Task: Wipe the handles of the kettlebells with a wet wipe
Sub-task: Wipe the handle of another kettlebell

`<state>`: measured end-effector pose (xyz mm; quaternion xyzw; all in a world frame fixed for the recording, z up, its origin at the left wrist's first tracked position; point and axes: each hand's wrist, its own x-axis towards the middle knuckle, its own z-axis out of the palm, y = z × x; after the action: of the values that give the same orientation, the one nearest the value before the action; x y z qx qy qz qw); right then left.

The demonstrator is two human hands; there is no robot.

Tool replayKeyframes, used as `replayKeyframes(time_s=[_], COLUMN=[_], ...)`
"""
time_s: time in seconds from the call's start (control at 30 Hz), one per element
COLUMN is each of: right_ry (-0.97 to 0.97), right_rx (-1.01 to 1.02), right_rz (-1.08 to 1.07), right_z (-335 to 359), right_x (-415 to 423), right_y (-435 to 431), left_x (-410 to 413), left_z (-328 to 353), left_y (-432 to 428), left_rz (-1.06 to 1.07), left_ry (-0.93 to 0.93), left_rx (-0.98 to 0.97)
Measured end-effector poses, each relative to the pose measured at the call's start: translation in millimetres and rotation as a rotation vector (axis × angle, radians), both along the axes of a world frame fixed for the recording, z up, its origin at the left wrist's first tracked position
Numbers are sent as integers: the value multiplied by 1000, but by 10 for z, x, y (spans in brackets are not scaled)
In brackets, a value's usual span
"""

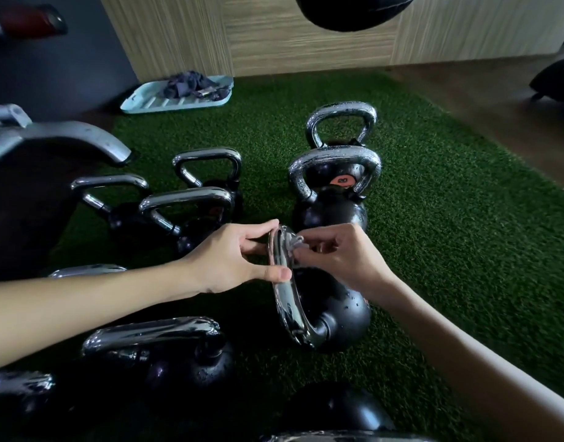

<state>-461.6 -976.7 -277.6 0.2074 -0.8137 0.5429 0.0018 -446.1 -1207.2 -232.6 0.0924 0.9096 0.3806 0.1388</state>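
At frame centre, the left hand [239, 260] grips the handle [285, 295], long axis running down-frame; the right hand [341, 260] pinches the wet wipe [295, 245] at its upper end.

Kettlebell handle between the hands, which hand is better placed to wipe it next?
Right, most likely. The right hand pinches the wet wipe against the far end of the handle, while the left hand grips the handle from the other side, steadying it.

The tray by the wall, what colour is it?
The tray is light blue, which shows best in the head view.
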Motion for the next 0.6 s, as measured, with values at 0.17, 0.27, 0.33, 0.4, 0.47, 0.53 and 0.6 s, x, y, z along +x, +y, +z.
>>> replayKeyframes(time_s=[0.17, 0.27, 0.33, 0.4, 0.47, 0.53, 0.6], right_ry=[29, 2, -22, -51, -86, -85, -27], right_rx=[37, 14, -8, -41, -19, 25, 25], right_rz=[-41, -153, -80, 75, 220, 262, 211], right_z=[75, 57, 54, 83, 114, 127, 141], right_x=[23, -11, 101, 275, 426, 493, 474], right_y=[-102, -197, -163, -63, 47, 91, 55], left_x=[17, 2, 2, -2, -4, -14, -27], left_z=[-50, -74, -79, -87, -95, -110, -129], left_y=[-99, -143, -145, -140, -148, -165, -164], left_rz=[1, -8, -12, -21, -32, -34, -34], left_ry=[-22, -28, -16, -6, -1, -5, -6], left_rx=[12, 15, 14, 13, 4, 3, 15])
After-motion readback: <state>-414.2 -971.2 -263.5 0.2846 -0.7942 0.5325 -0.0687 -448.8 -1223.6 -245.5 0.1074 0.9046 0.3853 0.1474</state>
